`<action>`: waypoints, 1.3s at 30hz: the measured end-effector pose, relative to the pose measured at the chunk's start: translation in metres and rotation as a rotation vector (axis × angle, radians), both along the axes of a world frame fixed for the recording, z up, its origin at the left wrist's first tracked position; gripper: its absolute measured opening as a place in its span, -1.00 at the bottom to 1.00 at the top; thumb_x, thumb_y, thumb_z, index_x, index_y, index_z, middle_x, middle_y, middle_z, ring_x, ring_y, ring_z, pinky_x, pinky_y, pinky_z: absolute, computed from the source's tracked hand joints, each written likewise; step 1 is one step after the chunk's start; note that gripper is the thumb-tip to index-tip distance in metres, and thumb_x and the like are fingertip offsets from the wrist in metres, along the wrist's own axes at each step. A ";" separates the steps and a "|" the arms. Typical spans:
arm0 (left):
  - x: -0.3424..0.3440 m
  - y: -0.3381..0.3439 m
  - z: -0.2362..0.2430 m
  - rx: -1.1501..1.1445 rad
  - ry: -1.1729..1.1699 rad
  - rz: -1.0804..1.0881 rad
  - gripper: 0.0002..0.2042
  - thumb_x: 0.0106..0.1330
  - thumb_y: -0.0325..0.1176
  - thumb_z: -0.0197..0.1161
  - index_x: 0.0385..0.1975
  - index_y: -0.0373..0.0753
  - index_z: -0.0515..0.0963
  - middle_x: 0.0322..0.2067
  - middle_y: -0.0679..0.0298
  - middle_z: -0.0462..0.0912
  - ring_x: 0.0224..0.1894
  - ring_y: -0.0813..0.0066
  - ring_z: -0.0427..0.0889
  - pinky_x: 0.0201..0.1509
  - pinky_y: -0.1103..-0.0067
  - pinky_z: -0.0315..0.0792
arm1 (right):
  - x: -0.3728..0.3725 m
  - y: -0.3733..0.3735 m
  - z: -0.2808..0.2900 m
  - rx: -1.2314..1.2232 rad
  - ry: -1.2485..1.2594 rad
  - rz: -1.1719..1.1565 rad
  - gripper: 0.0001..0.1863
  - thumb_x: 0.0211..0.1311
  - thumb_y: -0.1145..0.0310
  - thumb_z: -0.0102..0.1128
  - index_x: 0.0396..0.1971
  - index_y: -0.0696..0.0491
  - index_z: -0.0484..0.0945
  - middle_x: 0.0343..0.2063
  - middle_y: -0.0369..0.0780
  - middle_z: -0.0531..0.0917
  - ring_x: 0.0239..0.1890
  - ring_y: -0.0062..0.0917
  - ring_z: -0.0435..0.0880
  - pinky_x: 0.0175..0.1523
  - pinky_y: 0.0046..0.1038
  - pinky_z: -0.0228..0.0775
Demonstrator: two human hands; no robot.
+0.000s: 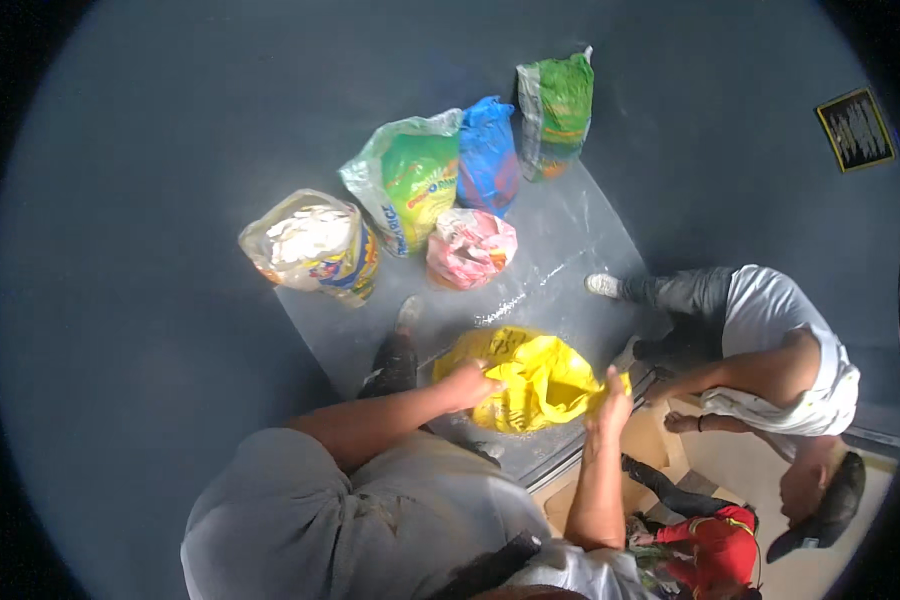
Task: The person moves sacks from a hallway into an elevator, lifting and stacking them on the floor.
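Gray shirt (400, 505) fabric lies closest to the camera, on the person's own side of the yellow sack (515, 415). Both hands are clamped on that sack, apart from each other: the left hand (467, 387) grips the left of its rim, and the right hand (611, 408) pinches the right of it, thumb uppermost. Between them its mouth gapes, the plastic creased into folds; whether its base rests on the floor cannot be told.

One of the person's shoes (409, 314) shows just beyond the yellow sack, to its left. Past the sack, a paler gray sheet (560, 255) covers part of the dark floor (150, 330), with bright white streaks (500, 310) on it. Next beyond is a pink-and-white sack (472, 250). Farther from the yellow sack, a green sack (417, 180) with a clear top stands against a blue sack (488, 155). Farthest off is a second green sack (562, 110). Beyond the yellow sack and well to its left, a printed sack (355, 272) stands open, full of white pieces (313, 233).

Right of the yellow sack, a co-worker (780, 310) in a white top and dark cap (825, 508) bends forward. Nearer the camera on that side is someone in red (725, 548).
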State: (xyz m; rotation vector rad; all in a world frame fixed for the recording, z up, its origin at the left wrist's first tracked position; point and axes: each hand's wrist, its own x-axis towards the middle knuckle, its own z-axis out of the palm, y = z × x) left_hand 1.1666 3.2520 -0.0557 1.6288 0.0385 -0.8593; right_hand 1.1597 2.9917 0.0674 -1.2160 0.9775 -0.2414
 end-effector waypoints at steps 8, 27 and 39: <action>0.128 0.125 0.249 -0.281 -0.500 0.162 -0.68 0.16 -0.28 0.31 -0.11 -0.27 0.59 -0.20 0.07 0.68 -0.15 0.29 0.66 -0.02 0.42 0.46 | 0.178 0.145 0.233 -0.090 -0.287 0.283 -0.88 0.20 0.38 0.23 -0.44 0.04 0.47 -0.52 -0.35 0.47 -0.49 -0.59 0.48 -0.34 -0.49 0.37; 0.415 0.193 0.148 0.342 -0.353 0.516 -0.53 0.31 -0.04 0.19 -0.15 -0.44 0.55 -0.33 0.03 0.67 -0.25 0.22 0.64 -0.14 0.40 0.44 | 0.506 0.241 0.066 -0.413 -0.224 0.690 -0.28 0.04 -0.19 0.28 -0.10 0.21 0.49 -0.24 -0.04 0.66 -0.17 -0.34 0.64 0.01 -0.39 0.42; 0.250 0.004 0.048 -0.035 0.044 0.241 -0.67 0.29 -0.21 0.19 -0.14 -0.38 0.55 -0.31 0.11 0.66 -0.29 0.33 0.59 -0.15 0.47 0.43 | 0.300 0.082 -0.055 -0.123 0.301 0.058 -0.42 0.28 -0.10 0.04 -0.19 0.23 0.53 -0.27 -0.08 0.65 -0.25 -0.33 0.62 -0.07 -0.29 0.44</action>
